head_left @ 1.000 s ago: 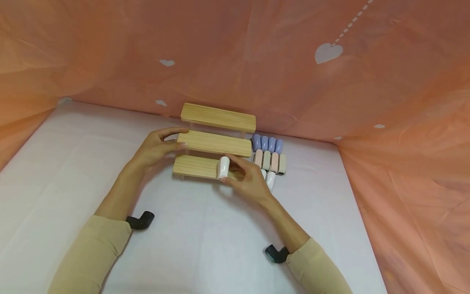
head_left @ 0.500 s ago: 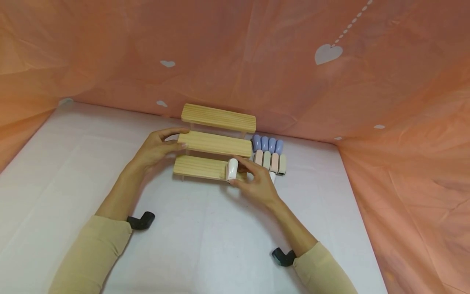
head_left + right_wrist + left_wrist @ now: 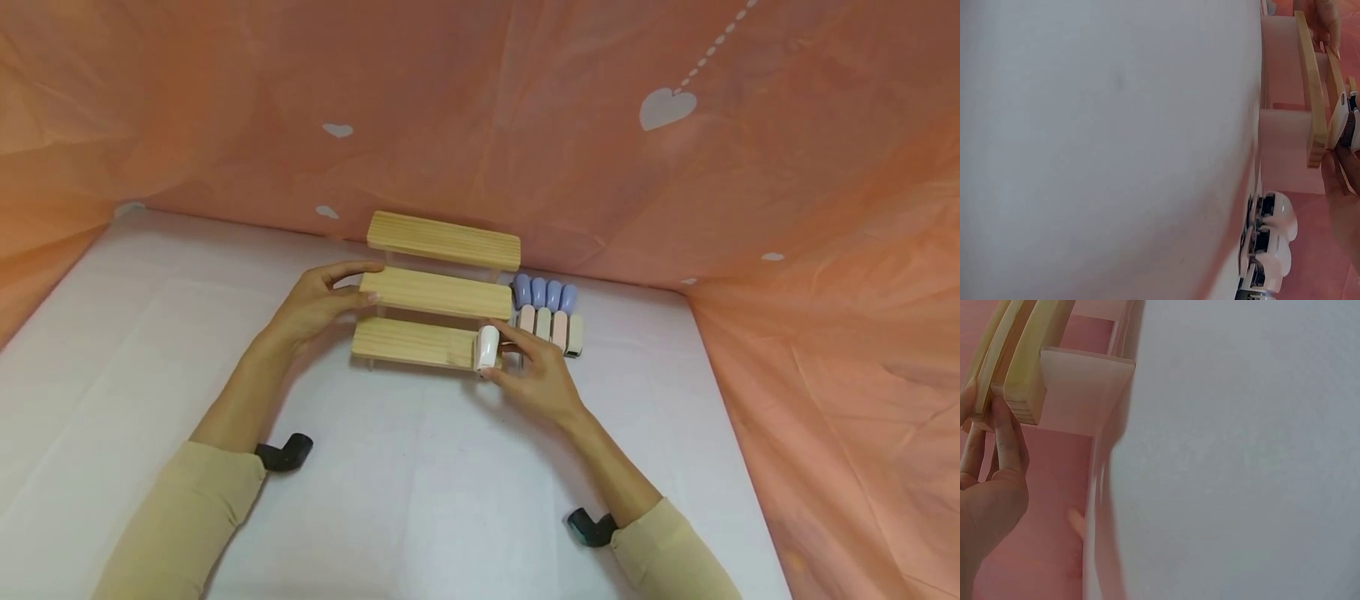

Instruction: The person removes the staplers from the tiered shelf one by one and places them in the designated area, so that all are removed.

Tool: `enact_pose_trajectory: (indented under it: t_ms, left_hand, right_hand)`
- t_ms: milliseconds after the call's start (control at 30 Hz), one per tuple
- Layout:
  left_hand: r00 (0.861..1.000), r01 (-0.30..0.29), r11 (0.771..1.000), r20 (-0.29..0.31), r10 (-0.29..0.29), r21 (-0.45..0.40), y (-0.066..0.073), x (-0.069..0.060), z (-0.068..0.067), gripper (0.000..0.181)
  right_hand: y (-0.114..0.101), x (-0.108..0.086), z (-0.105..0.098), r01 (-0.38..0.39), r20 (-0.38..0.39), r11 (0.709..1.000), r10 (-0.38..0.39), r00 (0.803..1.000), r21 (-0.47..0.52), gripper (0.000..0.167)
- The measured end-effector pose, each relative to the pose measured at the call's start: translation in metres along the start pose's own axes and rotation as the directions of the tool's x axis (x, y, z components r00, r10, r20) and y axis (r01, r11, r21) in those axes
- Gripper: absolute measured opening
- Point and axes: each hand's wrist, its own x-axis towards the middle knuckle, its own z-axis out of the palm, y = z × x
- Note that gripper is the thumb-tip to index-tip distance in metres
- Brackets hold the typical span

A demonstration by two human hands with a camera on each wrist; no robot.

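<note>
A three-tier wooden shelf stand (image 3: 431, 293) stands toward the back of the white surface. My left hand (image 3: 311, 307) grips the left end of its middle board, fingers above and thumb at the front edge. At the right end of the lowest board, my right hand (image 3: 546, 385) holds a small white stapler (image 3: 487, 347) between thumb and fingers. The stapler is upright, over or on the board; whether it bears on the wood I cannot tell. In the right wrist view, its dark inner part (image 3: 1352, 122) shows beside the fingers.
Right of the stand lie several purple staplers (image 3: 546, 293) in a row, with pink and beige ones (image 3: 560, 331) before them. More white staplers (image 3: 1280, 219) show in the right wrist view. An orange-pink cloth (image 3: 480, 108) hangs behind.
My right hand has slid the white stapler rightward along the lowest board, from right of the middle to its right end. The left hand keeps its grip on the middle board.
</note>
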Motion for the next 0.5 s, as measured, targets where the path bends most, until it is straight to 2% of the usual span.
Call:
enact_pose_trajectory:
  t_ms: [67,300,500]
  left_hand:
    - [1.0,-0.002,1.0,-0.005,0.003,0.007,0.0,0.0,0.0,0.051]
    - [1.0,-0.002,1.0,-0.025,0.002,0.004,0.001,0.0,0.001,0.049]
    - [0.998,0.035,0.998,-0.06,-0.031,0.055,0.004,-0.001,0.002,0.05]
  right_hand:
    - [-0.002,-0.001,-0.002,0.003,-0.005,1.0,-0.003,1.0,0.005,0.067]
    - [-0.036,-0.001,-0.015,-0.03,0.007,1.0,0.03,1.0,0.002,0.059]
    - [-0.001,-0.008,-0.016,-0.034,-0.003,0.999,0.034,0.999,-0.019,0.066]
